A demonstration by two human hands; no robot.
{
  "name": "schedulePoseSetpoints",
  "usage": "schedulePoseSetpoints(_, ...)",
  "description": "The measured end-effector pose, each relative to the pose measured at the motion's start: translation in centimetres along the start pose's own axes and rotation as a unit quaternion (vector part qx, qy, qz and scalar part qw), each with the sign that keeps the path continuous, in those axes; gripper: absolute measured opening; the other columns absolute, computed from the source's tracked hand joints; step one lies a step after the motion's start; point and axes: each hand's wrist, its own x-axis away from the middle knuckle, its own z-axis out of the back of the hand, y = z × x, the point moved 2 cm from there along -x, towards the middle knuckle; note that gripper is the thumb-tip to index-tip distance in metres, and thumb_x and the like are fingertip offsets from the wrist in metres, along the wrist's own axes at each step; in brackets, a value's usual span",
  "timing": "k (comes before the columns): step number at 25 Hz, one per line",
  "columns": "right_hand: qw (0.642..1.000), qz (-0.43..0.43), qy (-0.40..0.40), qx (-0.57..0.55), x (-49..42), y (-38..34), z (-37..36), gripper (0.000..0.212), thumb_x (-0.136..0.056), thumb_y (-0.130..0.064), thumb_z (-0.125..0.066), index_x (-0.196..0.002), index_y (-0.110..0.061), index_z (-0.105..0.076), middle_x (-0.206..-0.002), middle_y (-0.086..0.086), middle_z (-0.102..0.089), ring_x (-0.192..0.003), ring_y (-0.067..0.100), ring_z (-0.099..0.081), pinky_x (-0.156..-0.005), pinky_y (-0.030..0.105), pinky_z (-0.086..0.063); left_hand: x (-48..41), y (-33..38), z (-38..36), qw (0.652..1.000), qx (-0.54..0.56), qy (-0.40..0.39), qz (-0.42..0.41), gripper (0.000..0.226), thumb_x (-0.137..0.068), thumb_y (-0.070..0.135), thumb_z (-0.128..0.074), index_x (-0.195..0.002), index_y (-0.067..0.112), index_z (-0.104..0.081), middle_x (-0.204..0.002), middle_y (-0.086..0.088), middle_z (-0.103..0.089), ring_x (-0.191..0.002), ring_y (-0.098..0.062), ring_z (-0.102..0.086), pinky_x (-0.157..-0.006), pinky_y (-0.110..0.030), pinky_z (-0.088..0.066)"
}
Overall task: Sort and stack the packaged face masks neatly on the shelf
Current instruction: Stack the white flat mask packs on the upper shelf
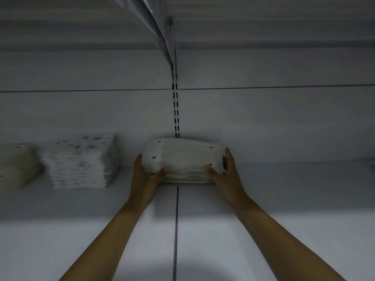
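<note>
A stack of white packaged face masks (183, 157) rests on the white shelf (284, 199), close to the back wall at the middle. My left hand (145, 175) clasps its left end, thumb across the front edge. My right hand (225, 173) clasps the right end the same way. Both forearms reach in from below. To the left stands a taller stack of blue-speckled packaged masks (81, 161). At the far left edge sits a cream-coloured stack (17, 166), partly cut off by the frame.
A slotted upright rail (175, 110) runs up the back wall behind the held stack. A seam (177, 220) divides the shelf surface into two boards. An upper shelf bracket (160, 33) hangs overhead. Bare shelf stretches to the right of my hands.
</note>
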Motion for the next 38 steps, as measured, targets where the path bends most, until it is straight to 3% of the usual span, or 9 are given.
schedulePoseSetpoints(3,0.993,0.078,0.001,0.087,-0.5,0.6,-0.3,0.113,-0.063,-0.049,-0.08,-0.15,-0.033,-0.01,-0.154,-0.011,-0.018,-0.142,0.005,-0.018,-0.115,0.027,-0.021,-0.1,-0.2,-0.3,1.0,0.001,0.022,0.009,0.119,-0.054,0.057,-0.083,-0.15,0.023,-0.02,-0.144,0.004,-0.042,-0.129,-0.013,-0.044,-0.106,-0.035,-0.041)
schedulePoseSetpoints(7,0.978,0.132,0.029,0.16,-0.4,0.4,-0.5,0.087,-0.077,-0.041,-0.072,-0.145,-0.04,-0.018,-0.157,-0.006,-0.01,-0.136,-0.007,-0.009,-0.099,-0.004,-0.011,-0.1,0.1,-0.6,0.999,0.019,0.037,0.002,0.123,-0.062,0.034,-0.085,-0.152,0.027,-0.002,-0.147,0.007,-0.029,-0.13,-0.006,-0.033,-0.102,-0.025,-0.035)
schedulePoseSetpoints(11,0.984,0.101,0.052,0.135,-1.1,0.8,-0.3,0.078,-0.076,-0.052,-0.064,-0.144,-0.032,-0.032,-0.15,0.001,-0.033,-0.139,0.011,-0.03,-0.112,0.024,-0.029,0.1,0.3,-0.7,0.999,-0.023,0.035,-0.011,0.117,-0.065,0.019,-0.087,-0.152,0.024,-0.009,-0.148,0.001,-0.033,-0.132,-0.01,-0.036,-0.099,-0.02,-0.034)
schedulePoseSetpoints(14,0.989,0.052,0.018,0.135,-1.4,0.8,-0.1,0.073,-0.079,-0.047,-0.068,-0.143,-0.028,-0.039,-0.142,-0.007,-0.044,-0.13,0.006,-0.04,-0.103,0.02,-0.032,-0.1,0.6,-0.7,0.997,-0.058,0.031,-0.032,0.1,-0.062,0.028,-0.086,-0.143,0.028,-0.027,-0.129,0.013,-0.046,-0.12,-0.006,-0.045,-0.085,-0.006,-0.037)
schedulePoseSetpoints(18,0.992,0.03,0.011,0.125,-1.6,0.5,0.0,0.075,-0.076,-0.039,-0.077,-0.141,-0.026,-0.043,-0.137,-0.01,-0.049,-0.122,0.003,-0.043,-0.098,0.018,-0.033,-0.2,0.5,-0.1,0.994,-0.1,0.022,-0.037,0.11,-0.047,0.063,-0.085,-0.139,0.023,-0.039,-0.13,0.01,-0.054,-0.116,-0.008,-0.053,-0.092,-0.025,-0.044)
schedulePoseSetpoints(22,0.997,0.002,0.03,0.07,-1.9,0.1,-0.2,0.071,-0.071,-0.043,-0.076,-0.134,-0.023,-0.051,-0.134,-0.007,-0.052,-0.125,0.009,-0.047,-0.102,0.024,-0.039,-0.4,1.0,-0.4,0.991,-0.116,0.026,-0.066,0.089,-0.054,0.066,-0.08,-0.128,0.022,-0.056,-0.12,0.008,-0.063,-0.11,-0.003,-0.059,-0.091,-0.025,-0.052)
schedulePoseSetpoints(26,0.999,-0.039,0.032,-0.01,-2.1,-0.2,0.4,0.049,-0.083,-0.032,-0.071,-0.129,-0.019,-0.056,-0.124,-0.007,-0.054,-0.112,0.005,-0.05,-0.074,0.002,-0.04,-1.6,0.7,0.5,0.995,-0.082,0.045,-0.016,0.11,-0.049,0.077,-0.076,-0.136,0.018,-0.045,-0.132,-0.002,-0.056,-0.12,-0.018,-0.055,-0.099,-0.039,-0.048)
schedulePoseSetpoints(29,0.998,-0.045,0.035,-0.026,-2.1,-0.2,0.5,0.047,-0.085,-0.03,-0.07,-0.128,-0.018,-0.057,-0.121,-0.006,-0.055,-0.11,0.004,-0.05,-0.068,0.0,-0.04,-2.2,0.0,1.2,0.997,-0.038,0.046,0.055,0.129,-0.038,0.078,-0.079,-0.142,0.017,-0.036,-0.138,-0.004,-0.051,-0.123,-0.022,-0.053,-0.103,-0.045,-0.045)
schedulePoseSetpoints(38,0.999,-0.03,0.025,-0.033,-2.0,-0.2,-0.2,0.06,-0.079,-0.032,-0.074,-0.132,-0.016,-0.053,-0.127,-0.001,-0.058,-0.113,0.011,-0.056,-0.091,0.018,-0.045,-1.2,2.1,0.3,0.998,-0.049,-0.041,-0.018,0.052,-0.066,0.057,-0.078,-0.106,0.027,-0.063,-0.099,0.017,-0.069,-0.089,0.005,-0.064,-0.077,-0.011,-0.049)
